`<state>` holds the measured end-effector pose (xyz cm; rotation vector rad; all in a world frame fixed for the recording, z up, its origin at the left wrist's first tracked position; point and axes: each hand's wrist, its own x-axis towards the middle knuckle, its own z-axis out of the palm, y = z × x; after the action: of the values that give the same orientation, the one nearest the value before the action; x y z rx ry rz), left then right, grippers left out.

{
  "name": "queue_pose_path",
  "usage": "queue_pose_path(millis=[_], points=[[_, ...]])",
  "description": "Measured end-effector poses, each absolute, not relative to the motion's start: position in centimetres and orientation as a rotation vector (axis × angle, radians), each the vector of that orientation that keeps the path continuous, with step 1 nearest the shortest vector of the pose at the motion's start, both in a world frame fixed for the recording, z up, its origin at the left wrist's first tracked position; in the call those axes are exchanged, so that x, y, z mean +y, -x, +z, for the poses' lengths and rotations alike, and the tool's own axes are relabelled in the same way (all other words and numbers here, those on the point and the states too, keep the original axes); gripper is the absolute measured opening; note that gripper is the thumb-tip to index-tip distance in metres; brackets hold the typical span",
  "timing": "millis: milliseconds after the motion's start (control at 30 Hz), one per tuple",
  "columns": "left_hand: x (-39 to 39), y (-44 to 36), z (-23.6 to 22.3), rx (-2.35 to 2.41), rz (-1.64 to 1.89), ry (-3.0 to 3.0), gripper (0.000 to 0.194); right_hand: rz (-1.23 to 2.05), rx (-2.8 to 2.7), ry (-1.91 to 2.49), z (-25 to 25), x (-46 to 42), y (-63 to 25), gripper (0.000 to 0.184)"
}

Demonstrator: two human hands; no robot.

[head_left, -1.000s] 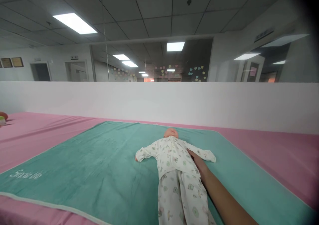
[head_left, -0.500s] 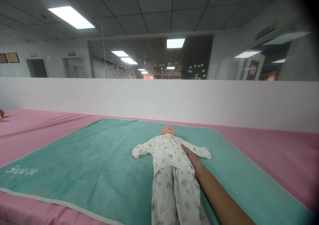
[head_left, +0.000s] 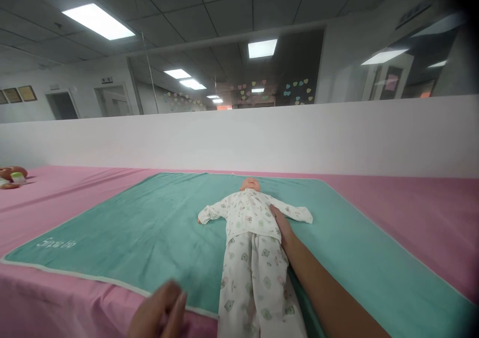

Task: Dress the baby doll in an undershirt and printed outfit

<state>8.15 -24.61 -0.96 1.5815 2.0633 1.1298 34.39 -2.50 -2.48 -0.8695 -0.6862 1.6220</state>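
Observation:
A baby doll (head_left: 250,218) lies on its back on a green blanket, its head at the far end and both arms spread out. It wears a white printed top and white printed trousers (head_left: 258,283). Against the doll's side, at the right of its torso, rests my right hand (head_left: 281,224); the visible finger is stretched out and the others are hidden. My left hand (head_left: 160,308) is low in the picture, left of the doll's legs and apart from them. Its fingers are curled in and blurred, with nothing visible in them.
The green blanket (head_left: 142,228) with white edging and lettering covers part of a pink sheet (head_left: 75,188). At the far left lie brown and white items with a green part (head_left: 17,177). A low white wall (head_left: 224,138) borders the back, with large windows above it.
My left hand has come into view from the bottom edge. My right hand stays against the doll's side. The view has shifted and tilted slightly.

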Motion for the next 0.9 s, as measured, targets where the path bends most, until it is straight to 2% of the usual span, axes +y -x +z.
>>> queue_pose_path(millis=[133,267,333,433,600,767,900], points=[[-18.7,-5.9,2.8,2.09,1.195,-1.696,0.03,1.539,-0.465,0.791,-2.7,-1.2,-36.2,0.032],[-10.9,-3.6,2.5,2.103,0.84,-1.821,0.066,1.408,-0.39,0.748,-2.9,0.1,-39.8,0.025],[-8.3,-3.3,1.2,2.074,0.619,-1.979,0.071,1.363,-0.387,0.738,-3.0,0.4,-41.3,0.023],[-6.1,-3.5,-0.2,2.142,0.524,-2.145,0.06,1.298,-0.421,0.765,-3.1,0.9,-42.4,0.022],[-3.9,-2.6,-0.1,2.084,0.729,-2.273,0.041,1.059,-0.562,0.934,-3.4,2.1,-42.9,0.025],[-2.8,0.5,0.1,2.081,1.111,-1.875,0.032,0.766,-0.755,1.198,-3.4,2.7,-42.9,0.027],[-3.0,0.9,0.0,1.782,1.191,-1.653,0.033,0.566,-0.889,1.382,-3.4,3.0,-42.9,0.03]])
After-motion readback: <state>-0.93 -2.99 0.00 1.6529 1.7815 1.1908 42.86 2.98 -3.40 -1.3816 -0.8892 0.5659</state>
